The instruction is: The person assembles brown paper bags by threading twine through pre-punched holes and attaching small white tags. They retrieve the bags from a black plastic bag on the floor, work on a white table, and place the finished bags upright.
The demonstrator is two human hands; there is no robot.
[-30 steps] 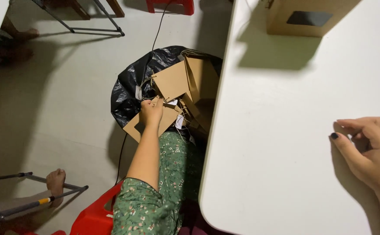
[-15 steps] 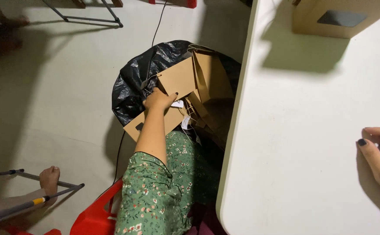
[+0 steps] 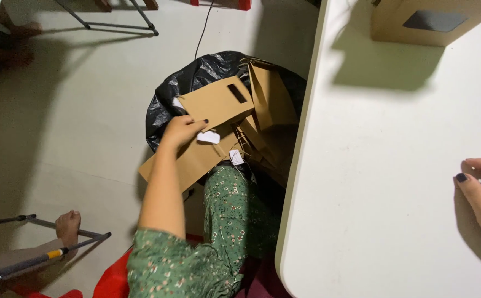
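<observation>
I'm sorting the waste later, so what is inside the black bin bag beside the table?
Flat brown cardboard pieces fill the black bin bag and stick out above it. The left hand rests on them. Whatever lies deeper is covered by the cardboard.

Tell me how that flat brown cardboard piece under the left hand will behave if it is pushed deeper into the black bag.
The cardboard piece looks thin and flat, so probably light and fairly stiff, though likely to crease. The left hand presses on it among other cardboard, so it may jam rather than slide. The black bag looks floppy and would probably give way.
</observation>
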